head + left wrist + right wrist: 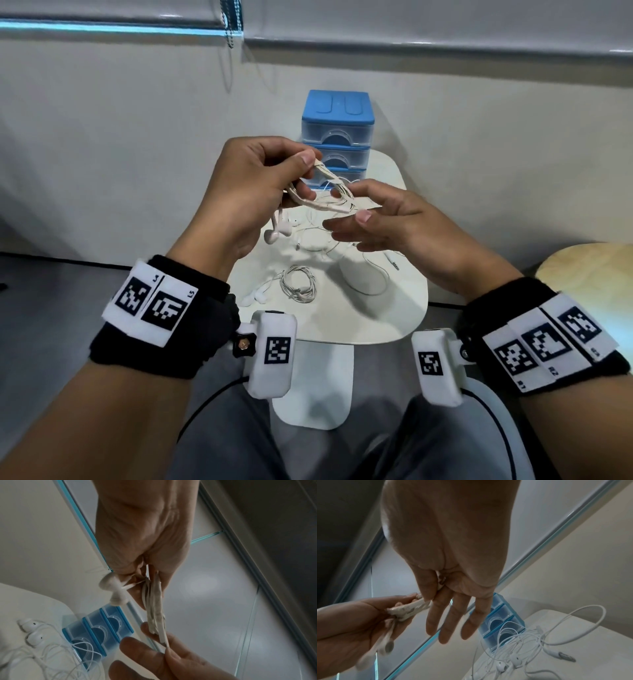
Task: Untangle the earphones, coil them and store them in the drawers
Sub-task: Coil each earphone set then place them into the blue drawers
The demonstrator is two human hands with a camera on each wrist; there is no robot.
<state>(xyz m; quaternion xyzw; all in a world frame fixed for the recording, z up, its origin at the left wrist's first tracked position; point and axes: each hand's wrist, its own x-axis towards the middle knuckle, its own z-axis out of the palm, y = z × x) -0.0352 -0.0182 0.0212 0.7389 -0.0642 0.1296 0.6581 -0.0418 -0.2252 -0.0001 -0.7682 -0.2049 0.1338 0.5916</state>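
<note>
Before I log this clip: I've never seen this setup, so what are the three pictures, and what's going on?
No machine here: a person wears three cameras. One picture looks down from the head; the other two look along each wrist.

The left hand grips a folded bundle of beige earphone cord, its earbuds dangling below. The right hand pinches the bundle's other end with thumb and forefinger, its other fingers straight.

On the table lie a coiled pair, a loose white tangle and a blue set of drawers, all shut.

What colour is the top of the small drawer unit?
Blue, on the small plastic drawer unit with clear drawers; head view shows it best.
</note>
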